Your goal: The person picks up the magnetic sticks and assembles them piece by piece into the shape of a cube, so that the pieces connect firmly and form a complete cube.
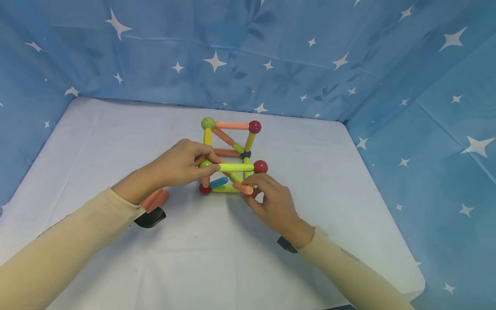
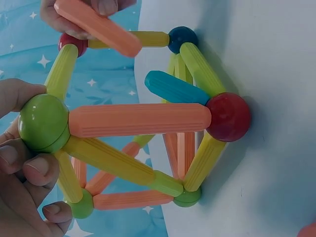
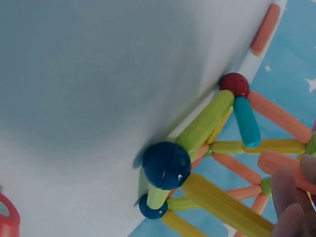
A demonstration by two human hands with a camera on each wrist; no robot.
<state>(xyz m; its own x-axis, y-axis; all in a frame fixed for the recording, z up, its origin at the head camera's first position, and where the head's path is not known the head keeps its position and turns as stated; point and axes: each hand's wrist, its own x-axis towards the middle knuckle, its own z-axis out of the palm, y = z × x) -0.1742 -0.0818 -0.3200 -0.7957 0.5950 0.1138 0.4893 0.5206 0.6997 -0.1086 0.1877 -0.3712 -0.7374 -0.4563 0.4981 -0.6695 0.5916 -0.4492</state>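
Note:
A cube-like frame of magnetic rods and balls stands on the white table. My left hand [image 1: 186,163] grips the green ball [image 2: 44,122] at its upper front left corner. From that ball a lime rod [image 1: 236,167] runs to a red ball [image 1: 261,166]. In front of the frame's right side, my right hand [image 1: 275,204] pinches a loose orange rod [image 2: 101,27], apart from the balls. A short blue rod [image 3: 247,122] sticks out from the lower red ball [image 2: 229,117], its other end free. Dark blue balls [image 3: 167,165] form the lower right corners.
Several orange rods [image 1: 156,200] lie on the table [image 1: 186,267] beside my left wrist. A red object [image 3: 9,219] shows partly at the right wrist view's lower left edge. A blue curtain [image 1: 155,56] with white stars surrounds the table.

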